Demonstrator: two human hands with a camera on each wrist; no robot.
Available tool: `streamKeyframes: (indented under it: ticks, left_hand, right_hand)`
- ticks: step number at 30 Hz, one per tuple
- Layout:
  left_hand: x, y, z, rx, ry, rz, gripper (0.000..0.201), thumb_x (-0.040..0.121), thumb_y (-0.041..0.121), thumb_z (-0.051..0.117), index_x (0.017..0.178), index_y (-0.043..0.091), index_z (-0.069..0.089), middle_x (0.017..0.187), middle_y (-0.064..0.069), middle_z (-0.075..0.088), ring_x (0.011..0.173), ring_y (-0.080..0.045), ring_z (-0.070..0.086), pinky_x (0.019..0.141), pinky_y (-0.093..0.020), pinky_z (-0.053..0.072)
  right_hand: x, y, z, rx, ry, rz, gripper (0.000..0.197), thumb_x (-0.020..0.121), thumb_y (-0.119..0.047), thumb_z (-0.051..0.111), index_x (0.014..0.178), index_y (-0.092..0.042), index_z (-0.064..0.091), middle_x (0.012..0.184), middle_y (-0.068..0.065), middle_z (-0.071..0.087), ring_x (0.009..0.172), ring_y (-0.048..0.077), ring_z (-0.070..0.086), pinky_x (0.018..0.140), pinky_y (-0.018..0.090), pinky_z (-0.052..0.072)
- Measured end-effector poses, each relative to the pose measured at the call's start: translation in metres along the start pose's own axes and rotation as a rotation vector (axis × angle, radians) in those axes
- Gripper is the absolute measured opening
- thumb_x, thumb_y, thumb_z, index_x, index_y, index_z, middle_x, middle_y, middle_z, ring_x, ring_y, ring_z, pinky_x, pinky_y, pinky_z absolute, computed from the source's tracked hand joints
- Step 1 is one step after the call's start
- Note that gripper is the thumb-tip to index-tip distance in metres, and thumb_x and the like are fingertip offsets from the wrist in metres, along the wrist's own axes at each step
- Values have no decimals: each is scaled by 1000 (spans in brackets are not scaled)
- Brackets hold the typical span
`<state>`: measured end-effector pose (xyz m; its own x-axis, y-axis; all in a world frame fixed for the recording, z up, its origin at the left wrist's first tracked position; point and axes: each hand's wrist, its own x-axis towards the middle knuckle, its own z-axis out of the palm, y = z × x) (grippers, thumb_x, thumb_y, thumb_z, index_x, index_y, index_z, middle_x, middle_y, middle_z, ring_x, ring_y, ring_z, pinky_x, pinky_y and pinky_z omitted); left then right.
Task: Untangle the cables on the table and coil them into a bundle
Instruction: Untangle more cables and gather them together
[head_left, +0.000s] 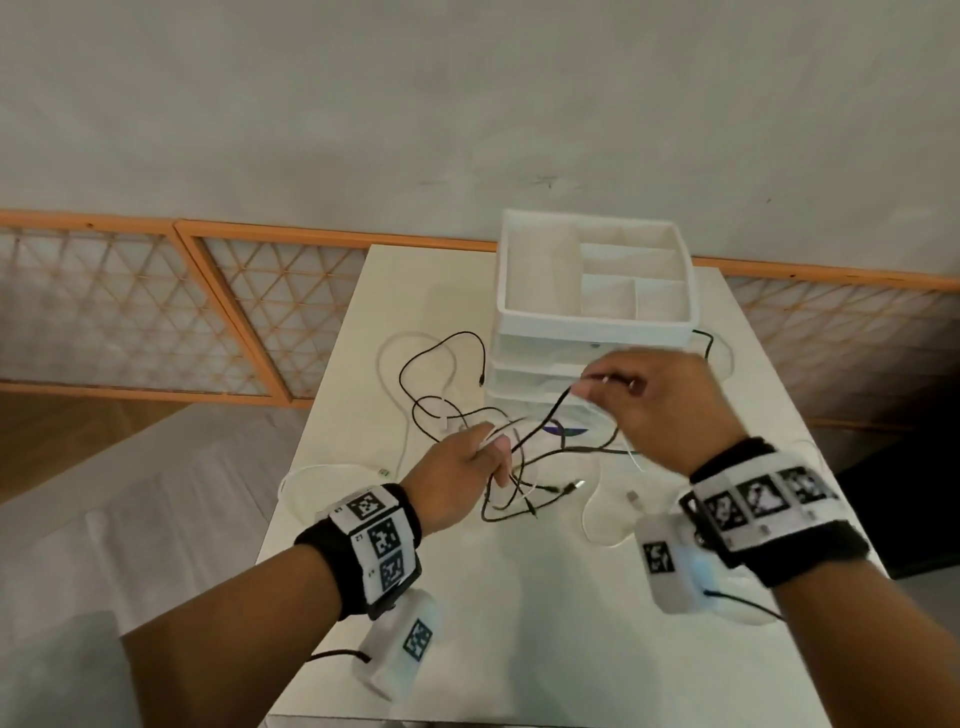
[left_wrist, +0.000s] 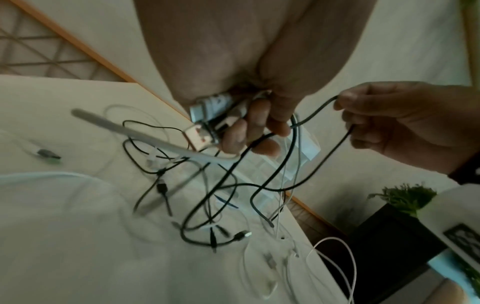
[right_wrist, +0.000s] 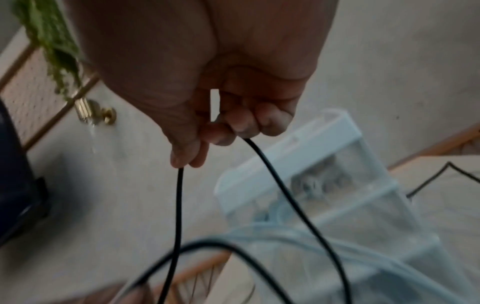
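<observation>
A tangle of black and white cables (head_left: 524, 467) lies on the white table (head_left: 519, 597) in front of the drawer unit. My left hand (head_left: 467, 467) is raised above it and grips a cluster of cable plugs (left_wrist: 213, 121), with black and white strands trailing down. My right hand (head_left: 649, 400) is higher, to the right, and pinches a loop of black cable (right_wrist: 272, 181) between thumb and fingers. In the left wrist view my right hand (left_wrist: 389, 123) holds that black cable (left_wrist: 319, 109), which runs across to my left hand. A black cable end (head_left: 483, 376) lies behind the tangle.
A white drawer unit with a divided top tray (head_left: 592, 275) stands at the table's far side, just behind my right hand. White cables (head_left: 395, 364) loop to the left and near my right wrist (head_left: 597, 514). A green plant (left_wrist: 405, 195) sits right of the table.
</observation>
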<state>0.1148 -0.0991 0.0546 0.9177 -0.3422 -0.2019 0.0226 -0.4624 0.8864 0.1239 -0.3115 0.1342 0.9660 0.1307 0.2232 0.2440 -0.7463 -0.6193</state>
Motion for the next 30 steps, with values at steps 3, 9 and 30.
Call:
streamKeyframes:
  ticks: [3,9,30]
  left_hand:
    - [7,3,0,-115,34,-11,31,105,31,36,82,13,46,64,10,58,42,-8,34,43,-20,29]
    - [11,-16,-8,-88,20,-131,32,105,26,36,83,8,52,65,-3,53,40,-4,38,48,-25,28]
    - [14,-15,-52,-308,235,-289,25,103,28,42,82,16,39,56,2,28,44,-12,28,40,-23,33]
  right_hand:
    - [11,6,-39,85,283,73,8,88,-30,72,87,-23,76,72,-10,69,65,0,59,59,5,40]
    - [15,27,-75,147,638,127,14,91,-33,67,95,-20,73,68,-14,59,56,-7,51,57,4,37]
    - [23,76,-77,-93,462,566,37,102,-39,40,120,-22,68,104,3,65,95,25,56,83,27,39]
